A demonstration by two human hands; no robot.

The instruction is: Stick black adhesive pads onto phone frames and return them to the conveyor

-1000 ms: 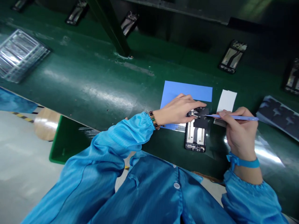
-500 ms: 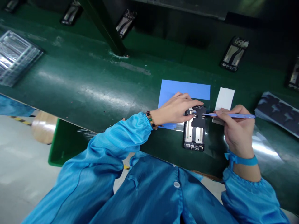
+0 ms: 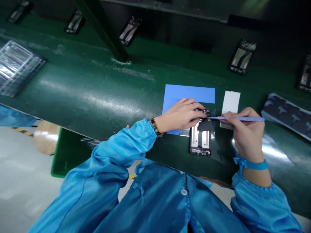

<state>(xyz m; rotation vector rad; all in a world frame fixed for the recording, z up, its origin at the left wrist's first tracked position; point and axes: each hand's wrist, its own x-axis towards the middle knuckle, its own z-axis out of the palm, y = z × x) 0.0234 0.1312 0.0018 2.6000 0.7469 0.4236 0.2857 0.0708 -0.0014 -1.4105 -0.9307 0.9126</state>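
Note:
A phone frame (image 3: 200, 142) lies on the green bench in front of me, with a black sheet piece (image 3: 206, 125) over its upper part. My left hand (image 3: 181, 115) rests across the upper left of the frame, fingers apart, its fingertips on the frame's top part. Between the thumb and fingers of my right hand (image 3: 249, 132) are purple tweezers (image 3: 251, 119), pointing left, with their tip at the upper right of the frame. A blue sheet (image 3: 189, 94) lies partly beneath my left hand. White paper strips (image 3: 230, 102) lie behind my right fingers.
Further phone frames (image 3: 243, 57) lie along the back. A dark patterned stack (image 3: 289, 113) is at the right, clear trays (image 3: 18, 66) at the far left. A green post (image 3: 104, 30) stands on the bench. Below the bench edge is a green bin (image 3: 57, 158).
The black sheet piece sits differently, now looking tilted and lower on the frame. My left fingers have shifted slightly over the frame's top. The tweezers remain in my right hand.

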